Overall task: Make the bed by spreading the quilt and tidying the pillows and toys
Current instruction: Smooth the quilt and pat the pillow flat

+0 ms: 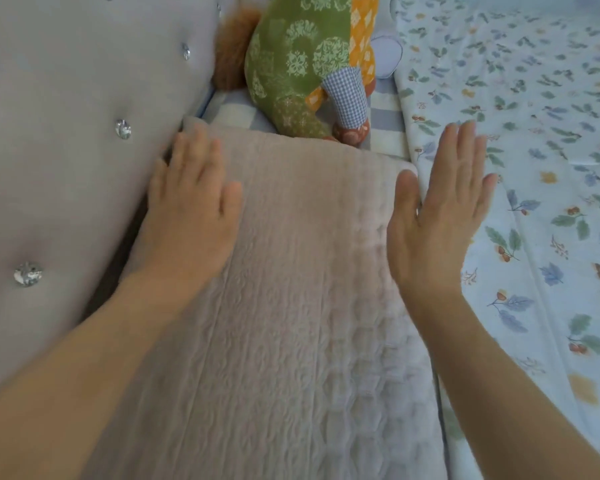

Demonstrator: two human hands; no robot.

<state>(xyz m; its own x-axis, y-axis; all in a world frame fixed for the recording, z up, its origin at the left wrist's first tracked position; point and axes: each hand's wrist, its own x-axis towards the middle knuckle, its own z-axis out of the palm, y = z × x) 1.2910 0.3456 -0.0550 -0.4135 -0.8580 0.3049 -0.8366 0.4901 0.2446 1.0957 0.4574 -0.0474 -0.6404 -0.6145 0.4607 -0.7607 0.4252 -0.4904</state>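
A pinkish-beige quilted pillow (302, 289) lies lengthwise along the tufted headboard. My left hand (191, 206) rests flat on its left edge, next to the headboard, fingers relaxed. My right hand (440, 209) is held with straight fingers along the pillow's right edge, thumb touching that edge. A patchwork stuffed toy (302, 64) in green, orange and blue-checked fabric, with a brown furry part, stands just beyond the pillow's far end. The light-blue quilt (520, 168) printed with leaves and acorns covers the bed to the right.
The grey padded headboard (66, 133) with crystal buttons fills the left side. A blue-and-white striped sheet (385, 116) shows between the toy and the quilt. A pale lilac cushion piece (385, 57) peeks out behind the toy.
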